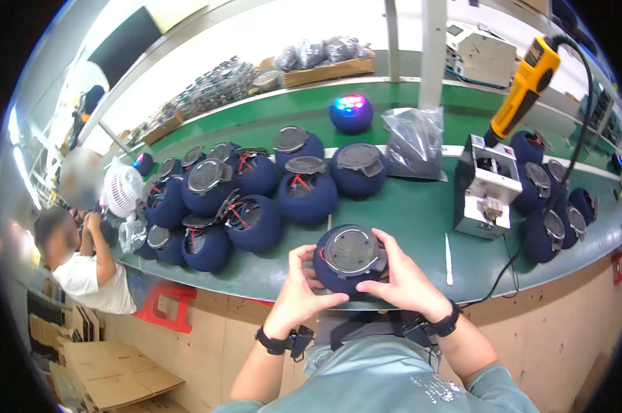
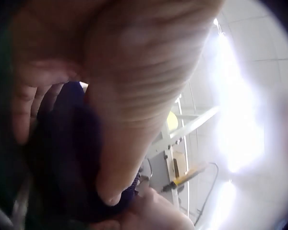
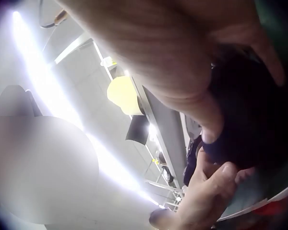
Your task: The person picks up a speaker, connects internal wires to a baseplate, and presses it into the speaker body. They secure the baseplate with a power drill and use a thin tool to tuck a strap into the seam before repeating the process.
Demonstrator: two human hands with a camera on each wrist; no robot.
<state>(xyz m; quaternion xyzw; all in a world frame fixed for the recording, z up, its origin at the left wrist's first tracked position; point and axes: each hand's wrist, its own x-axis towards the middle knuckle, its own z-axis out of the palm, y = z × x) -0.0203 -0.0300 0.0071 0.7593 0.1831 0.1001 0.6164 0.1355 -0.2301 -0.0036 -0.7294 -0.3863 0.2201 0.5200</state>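
A round navy speaker point(image 1: 338, 281) with a black disc plate facing up is between my two hands at the table's front edge. My left hand point(image 1: 298, 292) holds it from the left, fingers curved round its side and thumb at the near face. From the right, my right hand point(image 1: 409, 281) grips it, fingers toward the far side and thumb on the front. In the left wrist view, the left thumb presses the dark navy fabric point(image 2: 81, 129). The right wrist view shows the speaker mostly in shadow, with both thumbs near its lower side.
Several similar speakers point(image 1: 307, 199) stand at the left, some with plates raised and red wires showing. Another lights up point(image 1: 351, 113) behind. A grey bag point(image 1: 415, 144), a metal fixture point(image 1: 486, 193), a yellow corded tool point(image 1: 528, 86) and a white stick point(image 1: 448, 260) are to the right. A person sits at left.
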